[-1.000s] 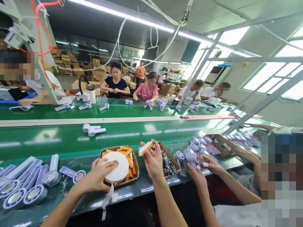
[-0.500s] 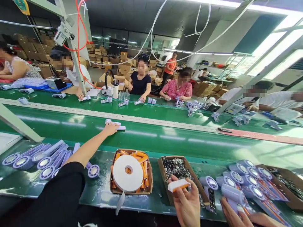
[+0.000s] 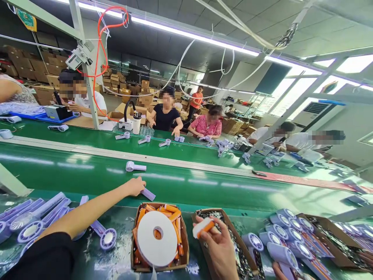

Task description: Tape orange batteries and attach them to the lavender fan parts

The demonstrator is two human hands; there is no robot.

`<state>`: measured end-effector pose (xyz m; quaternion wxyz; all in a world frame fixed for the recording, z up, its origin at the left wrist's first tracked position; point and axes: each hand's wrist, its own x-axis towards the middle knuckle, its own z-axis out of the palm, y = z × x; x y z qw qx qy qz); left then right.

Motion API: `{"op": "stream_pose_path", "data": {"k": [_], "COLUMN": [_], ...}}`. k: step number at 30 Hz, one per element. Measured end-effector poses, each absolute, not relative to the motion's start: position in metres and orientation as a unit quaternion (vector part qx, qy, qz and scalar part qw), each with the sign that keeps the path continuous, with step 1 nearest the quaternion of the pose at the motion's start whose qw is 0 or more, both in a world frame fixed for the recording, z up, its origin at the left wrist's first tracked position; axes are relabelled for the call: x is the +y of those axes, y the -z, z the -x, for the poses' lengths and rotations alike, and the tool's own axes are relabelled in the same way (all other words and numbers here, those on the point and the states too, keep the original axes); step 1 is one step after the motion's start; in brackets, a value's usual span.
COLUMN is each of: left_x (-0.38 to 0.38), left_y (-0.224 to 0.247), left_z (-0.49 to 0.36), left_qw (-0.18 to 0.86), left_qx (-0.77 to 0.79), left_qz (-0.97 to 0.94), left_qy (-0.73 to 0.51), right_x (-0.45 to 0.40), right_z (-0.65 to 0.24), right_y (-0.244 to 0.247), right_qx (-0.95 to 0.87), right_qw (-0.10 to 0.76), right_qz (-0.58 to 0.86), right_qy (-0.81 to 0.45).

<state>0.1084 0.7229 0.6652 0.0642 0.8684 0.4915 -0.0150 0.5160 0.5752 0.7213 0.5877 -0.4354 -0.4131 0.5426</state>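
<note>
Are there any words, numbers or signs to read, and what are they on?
None can be read clearly.
Green-and-yellow sign: marks, too small and blurred.
Background cardboard boxes: any print is too blurred.
White roll: no writing shows.
Orange piece in the right hand: none readable.

Open passage along the green belt right of the left hand, narrow strip of worktop between battery box and parts box, tape roll obstructing the former, purple fans crowding the left end
</note>
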Motion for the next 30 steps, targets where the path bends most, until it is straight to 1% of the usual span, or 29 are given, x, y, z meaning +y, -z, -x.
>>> {"op": "stream_pose_path", "data": {"k": [5,7,9,12,14,19,25,30], "left_x": [0.737,0.743,0.754,0.774,0.784,0.782,0.779,0.784], "left_y": [-0.670,-0.671,-0.671,-0.670,-0.667,-0.657,-0.650,-0.650], "left_z": [-0.111,-0.114,-0.115,-0.112,-0.109,-0.116,-0.135,-0.143], "left_qw": [0.054,0.067,0.100,0.172,0.208,0.212,0.225,0.235], "left_qx": [0.518,0.536,0.549,0.551,0.556,0.610,0.649,0.663], "left_qz": [-0.854,-0.842,-0.830,-0.816,-0.804,-0.760,-0.720,-0.704], "left_qy": [0.002,-0.004,-0.004,-0.003,-0.014,-0.073,-0.094,-0.097], "right_x": [0.637,0.670,0.704,0.748,0.767,0.785,0.780,0.775], "right_z": [-0.445,-0.419,-0.397,-0.370,-0.357,-0.340,-0.339,-0.343], "right_y": [-0.738,-0.742,-0.741,-0.728,-0.714,-0.686,-0.679,-0.677], "right_qx": [-0.523,-0.568,-0.632,-0.742,-0.776,-0.823,-0.882,-0.889], "right_qw": [0.562,0.532,0.479,0.353,0.284,0.178,0.055,-0.003], "right_qz": [0.340,0.322,0.328,0.378,0.401,0.411,0.394,0.422], "right_qy": [-0.543,-0.539,-0.513,-0.427,-0.395,-0.350,-0.254,-0.177]}}
